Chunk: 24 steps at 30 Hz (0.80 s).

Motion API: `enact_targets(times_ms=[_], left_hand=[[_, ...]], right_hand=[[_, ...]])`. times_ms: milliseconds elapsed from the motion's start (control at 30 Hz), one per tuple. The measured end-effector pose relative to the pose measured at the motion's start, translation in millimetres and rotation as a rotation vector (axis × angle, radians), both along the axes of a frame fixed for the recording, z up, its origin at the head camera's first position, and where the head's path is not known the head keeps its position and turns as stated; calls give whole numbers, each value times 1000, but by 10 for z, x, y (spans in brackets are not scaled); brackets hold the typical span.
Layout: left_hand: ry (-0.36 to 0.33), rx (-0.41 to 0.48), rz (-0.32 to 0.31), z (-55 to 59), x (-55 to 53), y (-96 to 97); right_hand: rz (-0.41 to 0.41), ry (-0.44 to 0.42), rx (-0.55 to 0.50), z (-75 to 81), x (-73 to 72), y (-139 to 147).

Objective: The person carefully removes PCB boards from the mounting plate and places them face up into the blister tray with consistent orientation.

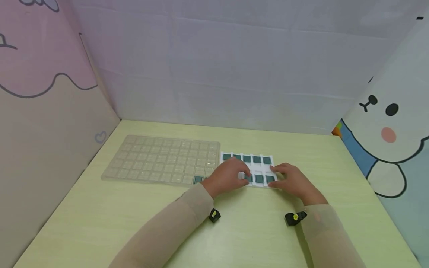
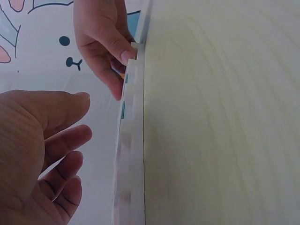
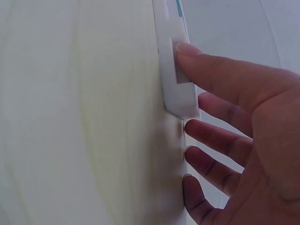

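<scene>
A white tray (image 1: 264,169) with two rows of dark teal square pieces (image 1: 259,179) lies on the table. My left hand (image 1: 228,176) is over its left part, covering some pieces. In the left wrist view its thumb and bent fingers stand apart with nothing visible between them. At the tray's right end, my right hand (image 1: 293,182) grips the near corner. In the right wrist view the thumb (image 3: 220,75) presses into a notch in the tray's side, while the other fingers spread past the corner.
A clear tray (image 1: 161,160) with rows of square pockets lies left of the white tray, touching or nearly touching it. One teal piece (image 1: 198,180) sits in its near row. Cloth walls (image 1: 228,74) stand behind and beside the table (image 1: 248,238).
</scene>
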<state>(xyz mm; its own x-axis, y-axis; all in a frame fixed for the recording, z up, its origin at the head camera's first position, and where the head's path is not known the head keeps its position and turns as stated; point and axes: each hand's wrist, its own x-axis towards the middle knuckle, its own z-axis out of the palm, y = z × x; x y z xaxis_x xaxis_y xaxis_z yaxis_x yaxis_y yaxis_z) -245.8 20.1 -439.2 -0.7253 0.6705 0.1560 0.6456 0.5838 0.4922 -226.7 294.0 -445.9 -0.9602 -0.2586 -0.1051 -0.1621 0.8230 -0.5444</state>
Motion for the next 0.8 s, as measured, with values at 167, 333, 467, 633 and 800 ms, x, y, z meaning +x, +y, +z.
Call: enact_targets(times_ms=[167, 333, 467, 633, 800], left_hand=[[-13, -27, 4, 21, 13, 40], [-13, -45, 2, -10, 3, 82], [-2, -51, 6, -48, -12, 114], [17, -74, 15, -70, -15, 128], [9, -91, 25, -70, -20, 123]], right_hand=[[-4, 1, -1, 1, -2, 0], [-14, -15, 2, 6, 1, 5], [-20, -25, 4, 1, -4, 12], [-18, -29, -3, -6, -5, 9], [-19, -27, 3, -12, -5, 7]])
